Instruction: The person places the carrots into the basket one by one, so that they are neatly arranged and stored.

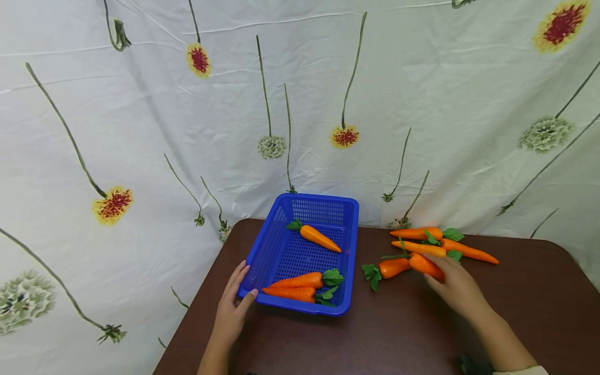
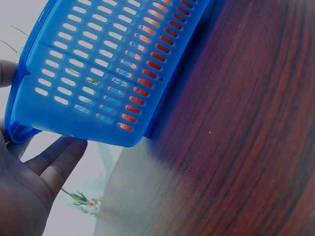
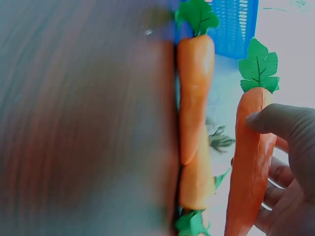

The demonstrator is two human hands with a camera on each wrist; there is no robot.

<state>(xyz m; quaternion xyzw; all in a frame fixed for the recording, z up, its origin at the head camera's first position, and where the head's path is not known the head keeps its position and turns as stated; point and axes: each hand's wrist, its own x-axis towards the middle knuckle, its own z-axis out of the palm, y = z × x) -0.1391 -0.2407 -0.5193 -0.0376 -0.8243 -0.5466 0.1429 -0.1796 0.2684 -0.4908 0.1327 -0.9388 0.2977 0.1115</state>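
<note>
My left hand (image 1: 230, 307) grips the near left corner of a blue plastic basket (image 1: 354, 250). In the left wrist view, the thumb and fingers sit on either side of the basket rim (image 2: 15, 93). Three orange carrots with green leaves lie inside: one carrot (image 1: 321, 238) toward the back, and a pair, the upper carrot (image 1: 297, 281) and lower carrot (image 1: 291, 293), along the front. Right of the basket, my right hand (image 1: 458, 287) holds another carrot (image 3: 252, 147) between thumb and fingers, its leafy end pointing away. Just beside it a carrot (image 1: 392, 268) lies on the table.
Behind the right hand, several more carrots (image 1: 414, 234) lie in a loose cluster near the table's back edge. The dark brown table (image 1: 384, 333) has rounded corners. A white cloth (image 1: 309, 62) printed with flowers hangs directly behind it. A small dark object (image 1: 471, 364) lies beneath the right forearm.
</note>
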